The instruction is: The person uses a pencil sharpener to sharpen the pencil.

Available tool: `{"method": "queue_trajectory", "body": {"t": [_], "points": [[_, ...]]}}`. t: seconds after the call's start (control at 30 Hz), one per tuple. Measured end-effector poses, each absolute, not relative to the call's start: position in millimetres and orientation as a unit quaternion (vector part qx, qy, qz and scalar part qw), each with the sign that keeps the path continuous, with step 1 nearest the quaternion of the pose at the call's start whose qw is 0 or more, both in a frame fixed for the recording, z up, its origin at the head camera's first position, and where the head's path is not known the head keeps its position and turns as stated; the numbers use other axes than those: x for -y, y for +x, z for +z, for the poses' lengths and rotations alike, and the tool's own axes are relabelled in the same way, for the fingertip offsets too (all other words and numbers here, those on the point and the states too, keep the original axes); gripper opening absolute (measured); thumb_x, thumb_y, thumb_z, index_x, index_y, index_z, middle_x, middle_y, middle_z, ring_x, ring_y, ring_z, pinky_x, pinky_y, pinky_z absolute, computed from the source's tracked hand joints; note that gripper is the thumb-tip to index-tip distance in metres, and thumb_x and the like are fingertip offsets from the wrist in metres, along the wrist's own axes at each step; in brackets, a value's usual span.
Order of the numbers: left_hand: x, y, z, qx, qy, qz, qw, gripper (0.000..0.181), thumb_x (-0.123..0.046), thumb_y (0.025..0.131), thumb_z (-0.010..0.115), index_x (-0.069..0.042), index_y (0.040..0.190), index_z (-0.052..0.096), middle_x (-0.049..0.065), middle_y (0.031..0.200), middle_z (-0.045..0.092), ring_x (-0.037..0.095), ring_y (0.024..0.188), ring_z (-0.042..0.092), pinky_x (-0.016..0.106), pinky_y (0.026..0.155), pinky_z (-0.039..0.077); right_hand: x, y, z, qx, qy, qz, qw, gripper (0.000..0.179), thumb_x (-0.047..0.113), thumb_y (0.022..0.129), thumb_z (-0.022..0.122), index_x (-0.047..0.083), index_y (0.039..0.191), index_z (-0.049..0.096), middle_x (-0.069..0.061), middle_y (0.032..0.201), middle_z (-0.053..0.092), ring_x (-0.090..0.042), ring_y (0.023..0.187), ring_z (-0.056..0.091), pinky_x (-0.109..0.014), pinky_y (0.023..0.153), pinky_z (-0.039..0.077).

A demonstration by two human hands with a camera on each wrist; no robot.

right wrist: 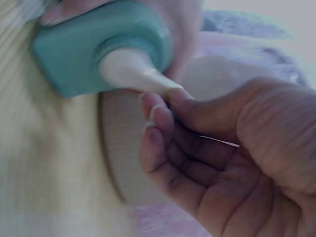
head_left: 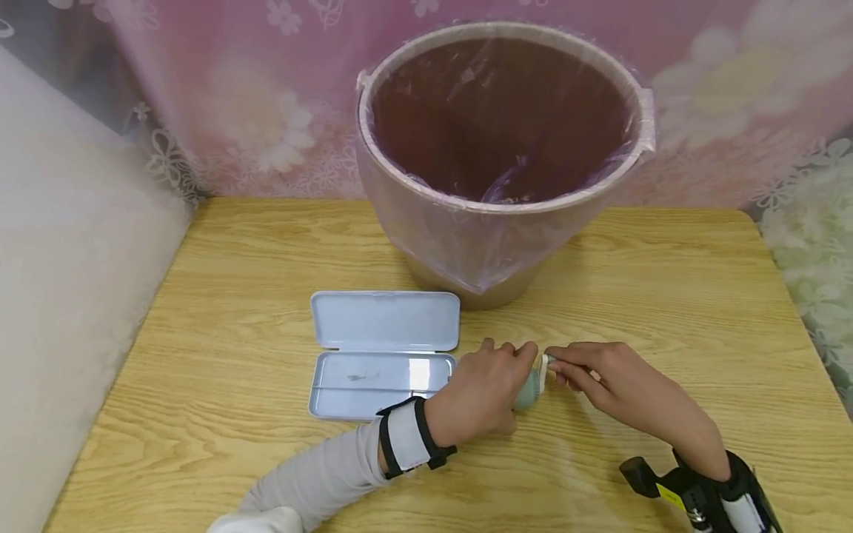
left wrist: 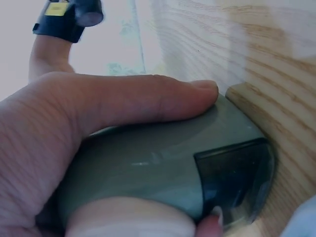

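My left hand [head_left: 481,386] grips a green pencil sharpener [head_left: 526,395] held low over the table, its thumb along the top side in the left wrist view. A dark see-through window [left wrist: 232,173] is set into one end of the body. From the opposite end sticks out a white crank [right wrist: 126,69], set in a round recess. Its tip is pinched between thumb and fingers of my right hand [head_left: 623,381]. Just left of the sharpener lies an open pale blue pencil case [head_left: 385,320], partly covered by my left hand.
Behind the case stands a tall bucket [head_left: 440,229] lined with a thin clear purple bag. The wooden table [head_left: 220,311] ends at a pink flowered curtain [head_left: 246,96] at the back. White cloth [head_left: 67,244] hangs on the left.
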State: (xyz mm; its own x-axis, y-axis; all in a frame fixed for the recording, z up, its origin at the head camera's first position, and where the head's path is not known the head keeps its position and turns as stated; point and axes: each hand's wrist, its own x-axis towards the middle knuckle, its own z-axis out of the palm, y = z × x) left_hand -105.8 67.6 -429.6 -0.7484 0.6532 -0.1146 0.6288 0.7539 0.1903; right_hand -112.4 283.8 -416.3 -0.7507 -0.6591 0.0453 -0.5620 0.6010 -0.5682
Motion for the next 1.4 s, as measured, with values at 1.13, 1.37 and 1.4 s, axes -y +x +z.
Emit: {"method": "queue_trajectory", "body": {"t": [1.13,1.37,1.4], "points": [[-64,-106,-430,-0.934,0.341,0.077,0.072,0.051,-0.027,0.068,0.087,-0.014,0.098,0.047,-0.003,0.078,0.058,0.015,0.068,0.056,0.022,0.046,0.043,-278,-76,-420,-0.847,-0.366,-0.326,0.205,0.021,0.013,0.104,0.057,0.024,0.087,0.063,0.019,0.071,0.053,0.011,0.060,0.040,-0.016,0.054,0.041],[-62,-105,-432,-0.931,0.350,0.081,0.063,0.051,-0.029,0.068,0.087,-0.013,0.099,0.049,-0.003,0.079,0.059,0.015,0.069,0.056,0.022,0.047,0.043,-279,-77,-413,-0.851,-0.375,-0.316,0.186,0.020,0.010,0.102,0.059,0.023,0.087,0.062,0.021,0.072,0.048,0.012,0.060,0.037,-0.015,0.053,0.040],[-62,-105,-432,-0.931,0.351,0.082,0.061,0.051,-0.029,0.068,0.087,-0.013,0.098,0.048,-0.003,0.079,0.059,0.015,0.068,0.056,0.022,0.046,0.043,-280,-78,-412,-0.852,-0.374,-0.317,0.182,0.017,0.009,0.102,0.059,0.020,0.091,0.065,0.021,0.074,0.051,0.012,0.061,0.039,-0.015,0.053,0.041]]}}
